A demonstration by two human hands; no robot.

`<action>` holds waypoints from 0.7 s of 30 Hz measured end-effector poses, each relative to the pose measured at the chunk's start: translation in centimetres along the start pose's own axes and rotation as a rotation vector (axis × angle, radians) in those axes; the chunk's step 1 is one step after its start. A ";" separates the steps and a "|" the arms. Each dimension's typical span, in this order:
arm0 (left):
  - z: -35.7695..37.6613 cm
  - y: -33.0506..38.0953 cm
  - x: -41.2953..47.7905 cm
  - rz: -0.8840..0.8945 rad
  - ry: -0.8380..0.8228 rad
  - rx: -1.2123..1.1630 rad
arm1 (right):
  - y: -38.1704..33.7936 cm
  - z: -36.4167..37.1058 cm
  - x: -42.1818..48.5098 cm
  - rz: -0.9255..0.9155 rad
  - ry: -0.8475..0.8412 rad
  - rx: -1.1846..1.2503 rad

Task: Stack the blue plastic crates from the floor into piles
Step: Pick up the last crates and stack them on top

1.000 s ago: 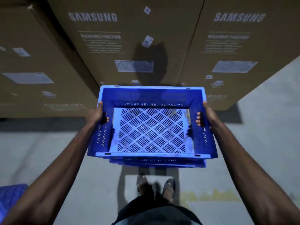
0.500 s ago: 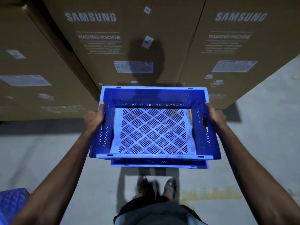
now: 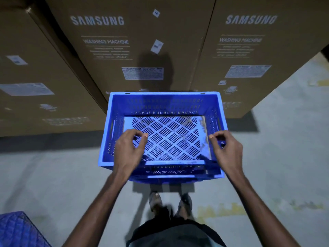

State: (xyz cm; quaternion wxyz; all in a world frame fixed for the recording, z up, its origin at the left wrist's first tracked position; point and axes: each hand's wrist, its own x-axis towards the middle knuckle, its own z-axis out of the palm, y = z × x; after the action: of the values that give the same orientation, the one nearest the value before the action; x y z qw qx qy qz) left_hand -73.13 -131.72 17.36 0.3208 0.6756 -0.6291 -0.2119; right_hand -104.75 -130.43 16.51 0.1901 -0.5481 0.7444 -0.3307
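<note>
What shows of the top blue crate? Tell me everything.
The top blue crate is an open rectangular bin, plastic by its look, with slotted walls, a handle slot in each short side and a pale lattice floor. Empty and upright, it sits on a second blue crate before cardboard boxes. The left hand and right hand hover over it, loosely curled; neither plainly grips it.
</note>
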 end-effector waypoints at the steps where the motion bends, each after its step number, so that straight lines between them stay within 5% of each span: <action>1: 0.7 0.2 -0.6 0.020 -0.094 0.026 | -0.1 0.5 -1.2 -0.039 -0.025 -0.023; 5: 2.6 0.1 -1.7 0.042 -0.537 0.247 | 0.3 1.9 -3.1 -0.234 -0.230 -0.218; 7: 3.0 0.0 -2.4 0.046 -0.620 0.439 | 0.8 2.0 -3.1 -0.304 -0.327 -0.319; 14: 2.0 -1.7 -4.3 0.087 -0.571 0.706 | 1.9 0.5 -2.7 -0.359 -0.493 -0.405; 21: 3.4 -3.0 -6.3 0.202 -0.493 0.718 | 5.0 1.5 -3.9 -0.438 -0.546 -0.498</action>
State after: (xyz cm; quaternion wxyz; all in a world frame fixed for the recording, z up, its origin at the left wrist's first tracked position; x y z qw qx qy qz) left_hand -74.09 -126.09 12.08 -0.0746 0.6085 -0.7834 -0.1023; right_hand -106.03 -126.30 11.62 0.1674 -0.7899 0.5897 -0.0164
